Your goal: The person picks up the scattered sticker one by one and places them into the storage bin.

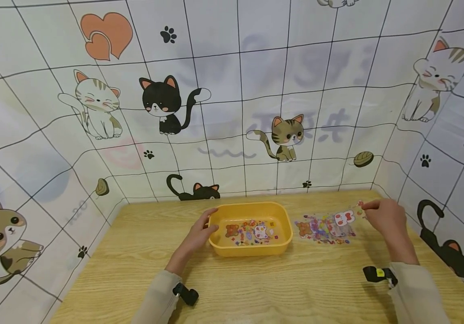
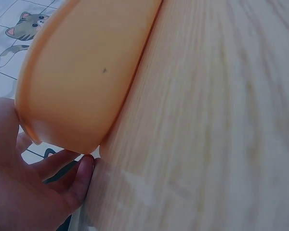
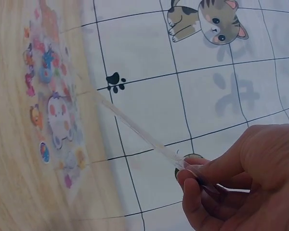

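Note:
A yellow plastic tray (image 1: 250, 252) stands on the table with printed clear sticker sheets (image 1: 242, 232) inside it, showing a bear and a bunny. My left hand (image 1: 196, 234) grips the tray's left end; in the left wrist view its thumb and fingers (image 2: 84, 175) curl about the rim and the outer wall. To the right of the tray lie more sticker sheets (image 1: 317, 229), overlapping one another. My right hand (image 1: 388, 219) pinches the right corner of a clear sheet with a white bunny (image 1: 343, 218). Seen edge-on in the right wrist view, this thin sheet (image 3: 139, 131) slants up from the pile.
The pale wooden table (image 1: 256, 288) runs back to a wall covering (image 1: 224, 112) with a grid and cartoon cats, which also closes in both sides. Black camera straps sit on the left wrist (image 1: 185, 294) and the right wrist (image 1: 379, 274).

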Available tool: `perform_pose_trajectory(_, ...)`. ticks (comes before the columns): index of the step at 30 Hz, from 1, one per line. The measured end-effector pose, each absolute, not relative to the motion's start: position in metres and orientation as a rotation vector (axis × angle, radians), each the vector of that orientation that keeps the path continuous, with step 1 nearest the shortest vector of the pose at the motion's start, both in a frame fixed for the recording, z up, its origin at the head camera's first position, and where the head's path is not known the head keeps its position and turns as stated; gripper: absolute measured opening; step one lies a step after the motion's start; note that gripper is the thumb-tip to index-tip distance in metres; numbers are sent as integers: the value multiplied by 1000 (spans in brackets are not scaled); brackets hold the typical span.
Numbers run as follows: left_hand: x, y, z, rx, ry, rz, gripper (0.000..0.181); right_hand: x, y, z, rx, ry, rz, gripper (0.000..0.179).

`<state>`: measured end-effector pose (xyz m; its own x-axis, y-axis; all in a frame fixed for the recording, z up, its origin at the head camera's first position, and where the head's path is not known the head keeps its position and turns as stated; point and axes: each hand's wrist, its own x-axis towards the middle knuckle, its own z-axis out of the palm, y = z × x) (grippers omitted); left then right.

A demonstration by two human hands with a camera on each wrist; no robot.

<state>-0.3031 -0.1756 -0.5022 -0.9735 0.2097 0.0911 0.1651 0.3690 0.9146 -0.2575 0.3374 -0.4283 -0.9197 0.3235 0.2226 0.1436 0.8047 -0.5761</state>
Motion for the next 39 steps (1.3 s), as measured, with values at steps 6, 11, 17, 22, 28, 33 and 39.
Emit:
perform_pose_trajectory(6,-303,-177,-502,368,2521,1745,57,-254,334,-420,-350,-2661,848,32)
perform_pose_trajectory(11,-302,-178,-502,371,2512,1748,56,-252,331,-414,-326,-2628,837,31)
perform_pose_trajectory(17,-303,-178,-503,380,2515,1755,56,-246,327,-405,-292,-2601,834,31)
perform_pose_trajectory(22,-304,-178,-503,380,2508,1766,56,-243,321,-396,-281,-2588,834,31)
perform_pose_trajectory(28,-304,-178,-502,376,2519,1757,56,-240,319,-388,-258,-2564,836,29)
perform_pose_trajectory(33,-305,-177,-503,380,2538,1747,56,-238,314,-384,-266,-2544,842,30)
perform_pose_trajectory(39,-304,-176,-502,386,2530,1734,56,-232,307,-378,-273,-2509,860,31)
